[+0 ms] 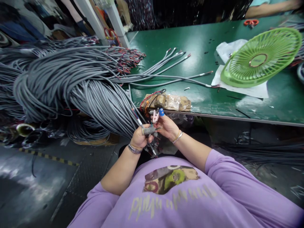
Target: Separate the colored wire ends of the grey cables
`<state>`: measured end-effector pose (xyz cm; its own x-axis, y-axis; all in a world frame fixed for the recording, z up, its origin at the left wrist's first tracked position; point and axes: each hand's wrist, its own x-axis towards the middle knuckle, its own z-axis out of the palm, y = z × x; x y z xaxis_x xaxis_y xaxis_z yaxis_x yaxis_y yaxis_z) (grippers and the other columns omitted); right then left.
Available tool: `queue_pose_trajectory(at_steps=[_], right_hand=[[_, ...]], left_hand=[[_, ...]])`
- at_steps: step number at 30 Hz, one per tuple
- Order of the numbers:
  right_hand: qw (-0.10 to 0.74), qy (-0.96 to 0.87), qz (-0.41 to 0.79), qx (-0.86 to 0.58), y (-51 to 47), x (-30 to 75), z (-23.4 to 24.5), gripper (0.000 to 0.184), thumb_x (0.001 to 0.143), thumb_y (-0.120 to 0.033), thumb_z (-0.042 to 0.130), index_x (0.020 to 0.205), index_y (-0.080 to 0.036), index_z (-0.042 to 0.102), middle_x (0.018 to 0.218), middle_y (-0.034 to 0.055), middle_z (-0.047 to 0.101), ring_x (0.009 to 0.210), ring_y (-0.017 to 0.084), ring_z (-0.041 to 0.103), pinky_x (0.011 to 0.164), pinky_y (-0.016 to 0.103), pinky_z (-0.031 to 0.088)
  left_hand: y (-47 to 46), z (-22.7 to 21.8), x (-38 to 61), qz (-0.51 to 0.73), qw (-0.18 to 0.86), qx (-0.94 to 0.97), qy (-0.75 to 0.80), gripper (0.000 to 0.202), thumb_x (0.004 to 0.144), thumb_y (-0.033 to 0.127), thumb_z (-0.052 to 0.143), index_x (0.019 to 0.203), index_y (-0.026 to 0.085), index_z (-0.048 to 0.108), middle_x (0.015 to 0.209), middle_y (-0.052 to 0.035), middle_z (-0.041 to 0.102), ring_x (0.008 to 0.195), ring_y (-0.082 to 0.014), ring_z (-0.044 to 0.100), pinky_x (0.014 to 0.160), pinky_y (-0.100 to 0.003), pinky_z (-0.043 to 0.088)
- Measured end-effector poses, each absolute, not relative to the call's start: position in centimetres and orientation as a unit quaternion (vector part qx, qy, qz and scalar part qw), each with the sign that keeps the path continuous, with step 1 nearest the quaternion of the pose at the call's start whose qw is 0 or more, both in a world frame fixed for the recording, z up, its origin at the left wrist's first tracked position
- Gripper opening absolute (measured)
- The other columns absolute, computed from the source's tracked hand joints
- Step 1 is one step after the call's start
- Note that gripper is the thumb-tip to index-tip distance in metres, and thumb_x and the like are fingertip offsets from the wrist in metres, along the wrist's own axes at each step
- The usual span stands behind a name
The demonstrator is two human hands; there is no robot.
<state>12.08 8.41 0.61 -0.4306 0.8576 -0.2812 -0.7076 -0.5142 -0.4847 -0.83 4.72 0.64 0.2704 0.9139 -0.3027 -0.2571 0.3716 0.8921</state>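
My left hand (pixel 139 138) is closed around a grey cable (pixel 140 123); its thumb looks wrapped in grey tape (pixel 149 130). Thin coloured wires (pixel 158 129) fan out between my two hands, just beyond that thumb. My right hand (pixel 169 127) has a blue cover (pixel 161 112) on its thumb. Its fingers are closed on a small pinkish clip-like tool (pixel 155 117), whose exact kind is hard to make out. Both hands are in front of my body, just off the table edge. A white-banded cable end (pixel 153 150) hangs below them.
A large bundle of grey cables (pixel 59 72) covers the left side. Several cable ends reach over the green table (pixel 199 44). A taped cardboard piece (pixel 174 102) lies at its edge. A green fan (pixel 261 58) and red-handled scissors (pixel 251 22) are at right. Another person's arm (pixel 268 9) shows behind.
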Motion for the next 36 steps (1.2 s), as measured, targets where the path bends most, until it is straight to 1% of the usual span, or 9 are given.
queue_pose_trajectory(at_steps=[5,8,13,19,24,26,28,31,36], right_hand=[[0.404,-0.199,0.860,-0.240,8.5,13.6,-0.6,0.052,0.080,-0.067,0.061,0.088,-0.017,0.066,0.073,0.0008,0.066,0.058,0.010,0.055,0.054,0.022,0.048],[0.337,-0.301,0.854,-0.260,8.5,15.6,-1.1,0.058,0.067,-0.069,0.072,0.083,-0.014,0.066,0.073,0.0020,0.066,0.055,0.010,0.057,0.053,0.023,0.048],[0.251,-0.495,0.781,-0.287,8.2,18.3,-0.6,0.054,0.063,-0.061,0.079,0.079,-0.011,0.065,0.069,0.0031,0.066,0.055,0.011,0.060,0.055,0.023,0.047],[0.306,-0.625,0.666,-0.268,7.2,17.6,0.1,0.037,0.073,-0.048,0.074,0.075,-0.013,0.063,0.070,0.0003,0.062,0.063,0.010,0.053,0.062,0.025,0.045],[0.369,-0.791,0.409,-0.264,6.0,16.9,0.5,0.027,0.085,-0.039,0.065,0.073,-0.015,0.062,0.073,0.0023,0.059,0.069,0.013,0.051,0.069,0.028,0.043],[0.391,-0.801,0.369,-0.264,5.9,17.1,0.4,0.022,0.087,-0.036,0.063,0.078,-0.016,0.064,0.080,0.0048,0.062,0.078,0.016,0.055,0.078,0.031,0.045],[0.418,-0.762,0.396,-0.297,5.9,17.4,0.0,0.021,0.086,-0.037,0.065,0.086,-0.017,0.065,0.089,0.0065,0.065,0.085,0.017,0.058,0.081,0.033,0.047],[0.422,-0.642,0.540,-0.343,5.6,17.4,-0.8,0.033,0.078,-0.045,0.071,0.093,-0.017,0.063,0.088,0.0050,0.065,0.079,0.016,0.059,0.075,0.031,0.050],[0.452,-0.491,0.661,-0.343,4.4,15.8,-1.2,0.033,0.072,-0.046,0.075,0.083,-0.018,0.061,0.077,-0.0003,0.062,0.067,0.011,0.054,0.062,0.025,0.047]], left_hand=[[3.6,0.9,-0.9,0.416,0.674,0.403,0.459,0.038,0.056,0.046,0.080,0.058,0.012,0.062,0.034,0.0018,0.049,0.027,-0.0064,0.038,0.031,-0.019,0.026],[2.6,0.6,-1.1,0.414,0.638,0.441,0.476,0.039,0.063,0.047,0.078,0.054,0.013,0.060,0.037,0.0007,0.052,0.030,-0.0061,0.039,0.034,-0.019,0.026],[1.5,0.0,-1.2,0.396,0.557,0.539,0.492,0.041,0.076,0.044,0.070,0.050,0.014,0.060,0.044,-0.0018,0.057,0.040,-0.0072,0.046,0.042,-0.021,0.034],[1.4,0.2,-0.9,0.327,0.522,0.601,0.510,0.034,0.076,0.037,0.068,0.052,0.014,0.063,0.049,-0.0031,0.062,0.045,-0.0101,0.054,0.048,-0.022,0.043],[1.5,0.0,-1.0,0.290,0.533,0.593,0.530,0.021,0.069,0.030,0.072,0.058,0.014,0.064,0.052,-0.0028,0.066,0.046,-0.0120,0.058,0.048,-0.022,0.046],[1.6,0.0,-1.1,0.306,0.532,0.577,0.539,0.021,0.069,0.030,0.072,0.059,0.014,0.064,0.052,-0.0023,0.065,0.045,-0.0115,0.058,0.047,-0.022,0.046],[1.5,-0.1,-1.1,0.343,0.532,0.556,0.538,0.025,0.072,0.034,0.071,0.059,0.014,0.064,0.052,-0.0025,0.065,0.045,-0.0106,0.057,0.046,-0.021,0.044],[1.5,-0.6,-1.0,0.415,0.541,0.507,0.527,0.031,0.077,0.042,0.069,0.063,0.014,0.066,0.055,-0.0033,0.066,0.045,-0.0099,0.057,0.040,-0.019,0.037],[1.4,-1.1,-0.8,0.452,0.550,0.477,0.516,0.034,0.076,0.047,0.071,0.067,0.014,0.068,0.059,-0.0037,0.067,0.049,-0.0113,0.059,0.043,-0.020,0.041]])
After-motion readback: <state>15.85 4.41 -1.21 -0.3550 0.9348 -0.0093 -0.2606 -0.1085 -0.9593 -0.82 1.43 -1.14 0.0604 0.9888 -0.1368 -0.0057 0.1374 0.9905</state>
